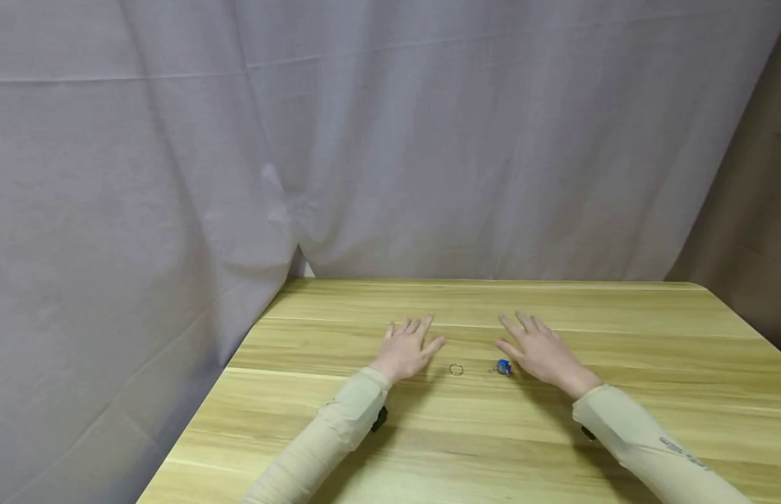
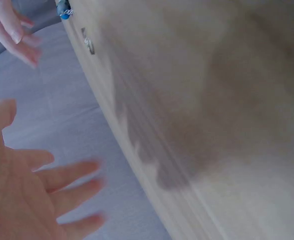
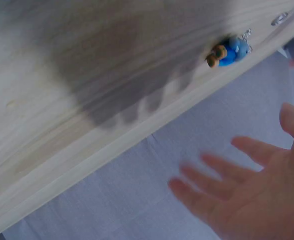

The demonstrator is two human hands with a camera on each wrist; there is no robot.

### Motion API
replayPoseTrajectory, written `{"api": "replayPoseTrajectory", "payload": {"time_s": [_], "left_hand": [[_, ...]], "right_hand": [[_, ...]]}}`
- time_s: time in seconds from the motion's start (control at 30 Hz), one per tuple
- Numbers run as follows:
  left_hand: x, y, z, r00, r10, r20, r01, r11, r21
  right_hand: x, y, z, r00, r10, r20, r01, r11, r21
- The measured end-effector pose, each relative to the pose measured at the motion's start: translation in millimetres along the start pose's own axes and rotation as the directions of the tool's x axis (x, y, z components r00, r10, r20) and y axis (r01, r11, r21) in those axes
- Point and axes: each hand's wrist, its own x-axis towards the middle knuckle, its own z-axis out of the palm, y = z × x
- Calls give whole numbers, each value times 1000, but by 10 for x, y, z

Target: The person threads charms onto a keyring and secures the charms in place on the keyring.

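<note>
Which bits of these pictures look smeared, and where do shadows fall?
Left wrist view: left fingertips smeared, probably by motion, with a broad, jagged-edged shadow on the tabletop; right wrist view: right fingertips also blurred, a similar shadow beside the blue charm; head view: darker patches below both sleeves.

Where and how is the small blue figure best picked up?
The figure is probably best pinched round its body, from above and the right, the side nearest the right hand: it lies on the table, its thin chain reaching left toward the metal ring, so the body is the thicker hold.
</note>
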Motion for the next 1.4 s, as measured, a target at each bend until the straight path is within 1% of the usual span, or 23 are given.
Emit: {"api": "replayPoseTrajectory", "payload": {"time_s": [0.07, 0.13, 0.2, 0.27, 0.37, 0.43, 0.5, 0.57, 0.63, 0.7, 0.73, 0.8, 0.93, 1.0, 1.2, 1.33, 1.4], "left_hand": [[14, -2, -20, 1000, 21, 13, -19, 997, -79], [39, -13, -41, 998, 55, 25, -50, 982, -182], [74, -24, -62, 994, 101, 47, -84, 955, -283], [110, -37, -69, 985, 148, 92, -104, 923, -370], [159, -50, -45, 961, 200, 190, -102, 898, -427], [185, -55, -13, 941, 216, 259, -79, 888, -454], [211, -58, 28, 927, 221, 302, -54, 877, -478], [236, -49, 64, 925, 216, 314, -30, 863, -505], [266, -34, 99, 929, 205, 308, -12, 849, -529], [300, -18, 130, 935, 197, 294, -6, 840, -542], [317, -10, 143, 938, 194, 287, -7, 838, -545], [348, 6, 171, 940, 192, 282, -11, 843, -537], [388, 45, 207, 946, 184, 266, -30, 869, -494], [394, 76, 210, 949, 169, 267, -23, 880, -474], [387, 159, 189, 950, 132, 284, 12, 891, -454], [394, 166, 191, 949, 127, 287, 14, 897, -442], [398, 168, 193, 948, 135, 287, 2, 903, -430]], "right_hand": [[-3, 11, -23, 1000, -16, 2, 16, 1000, 18], [5, 19, -43, 999, -36, -4, 36, 998, 43], [18, 27, -52, 998, -65, -17, 65, 996, 57], [28, 30, -48, 995, -99, -12, 100, 992, 75], [30, 33, -9, 983, -180, 25, 177, 979, 100], [29, 28, 21, 970, -235, 67, 226, 967, 121], [33, 26, 57, 957, -275, 93, 262, 956, 130], [39, 25, 86, 950, -297, 97, 286, 951, 120], [51, 27, 120, 947, -306, 94, 296, 949, 111], [64, 22, 151, 946, -313, 86, 304, 947, 103], [71, 17, 167, 949, -305, 86, 296, 950, 102], [86, 1, 197, 950, -301, 83, 294, 952, 89], [110, -45, 235, 954, -290, 83, 286, 957, 50], [117, -66, 247, 952, -296, 79, 294, 955, 30], [110, -103, 250, 945, -321, 66, 321, 947, 20], [101, -121, 254, 943, -329, 54, 329, 944, 6], [95, -128, 258, 944, -327, 54, 327, 945, 6]]}}
